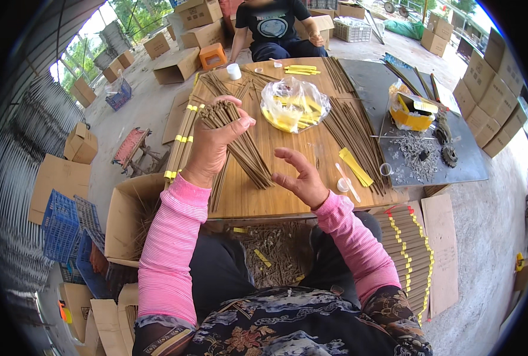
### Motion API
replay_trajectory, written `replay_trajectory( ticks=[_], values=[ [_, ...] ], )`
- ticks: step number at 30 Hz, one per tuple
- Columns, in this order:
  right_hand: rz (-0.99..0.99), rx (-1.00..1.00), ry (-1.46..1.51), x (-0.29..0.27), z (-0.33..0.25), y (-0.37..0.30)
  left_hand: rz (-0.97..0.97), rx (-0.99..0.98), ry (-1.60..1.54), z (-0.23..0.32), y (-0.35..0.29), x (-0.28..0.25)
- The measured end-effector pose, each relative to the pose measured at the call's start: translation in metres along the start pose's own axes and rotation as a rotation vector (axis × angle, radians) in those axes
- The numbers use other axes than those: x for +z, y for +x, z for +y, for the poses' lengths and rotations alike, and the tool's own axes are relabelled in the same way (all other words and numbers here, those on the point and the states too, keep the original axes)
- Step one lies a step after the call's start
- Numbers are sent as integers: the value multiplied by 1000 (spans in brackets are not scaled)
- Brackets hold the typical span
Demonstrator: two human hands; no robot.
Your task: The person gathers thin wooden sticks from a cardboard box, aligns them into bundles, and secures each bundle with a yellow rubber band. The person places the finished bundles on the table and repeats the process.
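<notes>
Your left hand (213, 139) was raised over the wooden tabletop (287, 196), its fingers clamped around a thick bundle of brown sticks (219, 113) held upright, the stick ends showing above your fist. The bundle sat over the left half of the tabletop, near its left edge. Your right hand (299, 178) hovered just to the right and lower, palm turned inward, fingers spread apart and curled, holding nothing. Between your two hands a fan of loose brown sticks (249, 157) lay slanting on the wood, running from below your left hand toward your right.

Along the left edge of the tabletop lay long sticks with yellow bands (181, 139). Farther from you, near the middle, a clear plastic bag (293, 104) held yellow strips. To the right of it more brown sticks (350, 130) lay in a slanting row, and a yellow strip (356, 167) and a thin pale stick (348, 183) lay near your right hand. A small white cup (233, 71) stood at the far side. On the grey sheet (454, 160) to the right sat a yellow box (412, 113). Another person in a dark shirt (273, 24) sat across from you. Beside your right knee lay a stack of banded sticks (409, 249); cardboard boxes (495, 89) stood around the floor.
</notes>
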State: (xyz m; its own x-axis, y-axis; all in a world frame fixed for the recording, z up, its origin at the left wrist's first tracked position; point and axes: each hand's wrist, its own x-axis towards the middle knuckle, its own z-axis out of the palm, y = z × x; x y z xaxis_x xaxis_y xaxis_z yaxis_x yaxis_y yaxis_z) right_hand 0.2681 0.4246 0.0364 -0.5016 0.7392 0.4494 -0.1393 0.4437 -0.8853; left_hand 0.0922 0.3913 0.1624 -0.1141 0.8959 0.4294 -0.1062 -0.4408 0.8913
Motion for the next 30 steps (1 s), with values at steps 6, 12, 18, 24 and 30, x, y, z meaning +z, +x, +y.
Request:
replay_trajectory(
  ticks=[6,12,18,24,30],
  values=[
    [-89,15,35,9,13,26,-23,0,30,-2,0,-7],
    [-149,245,-41,7,89,40,3,76,-135,53,-8,-20],
    [-511,-303,-489,60,148,7,-26,134,-199,98,-17,-35],
    [-736,477,346,46,14,-38,-3,231,-162,121,-19,-51],
    [-238,-87,-461,40,88,-4,120,296,-106,104,-3,-37]
  ],
)
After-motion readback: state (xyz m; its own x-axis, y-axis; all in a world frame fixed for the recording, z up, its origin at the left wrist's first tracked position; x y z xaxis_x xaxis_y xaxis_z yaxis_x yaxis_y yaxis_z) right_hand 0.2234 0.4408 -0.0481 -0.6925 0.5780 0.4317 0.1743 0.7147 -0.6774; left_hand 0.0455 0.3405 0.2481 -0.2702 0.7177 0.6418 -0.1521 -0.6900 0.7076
